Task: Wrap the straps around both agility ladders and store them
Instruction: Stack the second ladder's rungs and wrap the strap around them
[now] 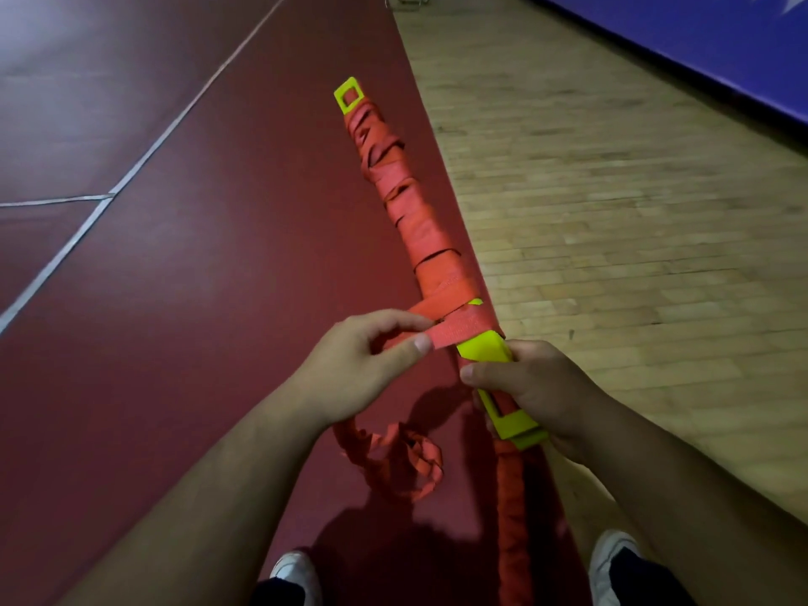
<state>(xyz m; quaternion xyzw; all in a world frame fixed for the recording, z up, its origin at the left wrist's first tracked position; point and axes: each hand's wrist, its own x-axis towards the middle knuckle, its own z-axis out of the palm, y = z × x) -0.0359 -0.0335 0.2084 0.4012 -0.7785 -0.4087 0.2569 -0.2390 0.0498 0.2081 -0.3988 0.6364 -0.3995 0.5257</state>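
Note:
A bundled agility ladder (419, 220) of neon-yellow rungs, wound in orange strap, points away from me above the floor. My right hand (538, 395) grips its near end around the yellow rungs (511, 424). My left hand (363, 369) pinches the free orange strap (454, 332) between thumb and fingers, pulled leftward across the bundle. A loose coil of strap (406, 461) lies on the floor beneath my hands. More orange strap (511, 518) hangs down from the near end between my feet.
I stand on dark red sports flooring (175, 299) with white lines (131, 172). A light wooden floor (612, 212) runs along the right, bordered by a blue wall pad (721, 50). My white shoes (297, 575) show at the bottom edge.

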